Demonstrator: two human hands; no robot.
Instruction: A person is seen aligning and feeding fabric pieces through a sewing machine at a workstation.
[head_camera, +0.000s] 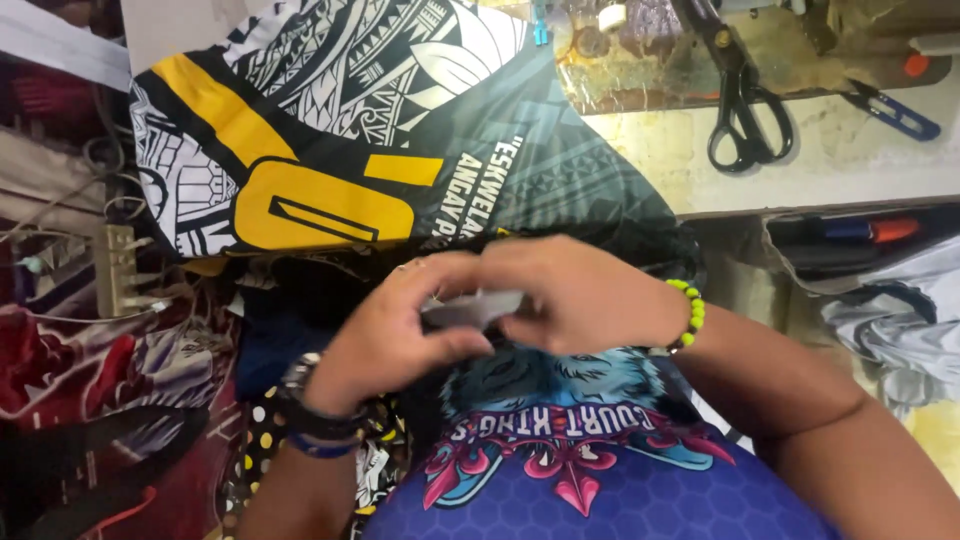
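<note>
Between my two hands sits a small grey piece (472, 308), flat and pale, pinched from both sides. My left hand (395, 335) curls its fingers over the piece's left end, thumb underneath, closed tight on it. My right hand (580, 295) covers the right end with fingers folded down, also clamped on it; I think it is a scrap of fabric or a tag, but the blur and the fingers hide too much to be sure. The piece hangs just above my chest, in the middle of the view.

On my left wrist I see a dark watch and bands (310, 405); on the right wrist a bracelet of yellow-green beads (690, 312). Below the hands is my blue shirt with a printed animal head (580, 460).

Just beyond the hands lies a black, white and yellow patterned jersey (330, 140), spread over a heap of other garments. To the left, red and dark cloth (90, 400) is piled up. Further off to the right, on a pale worktable (840, 170), rest large black scissors (745, 100) and, well apart from them, small blue-handled snips (895, 112).
</note>
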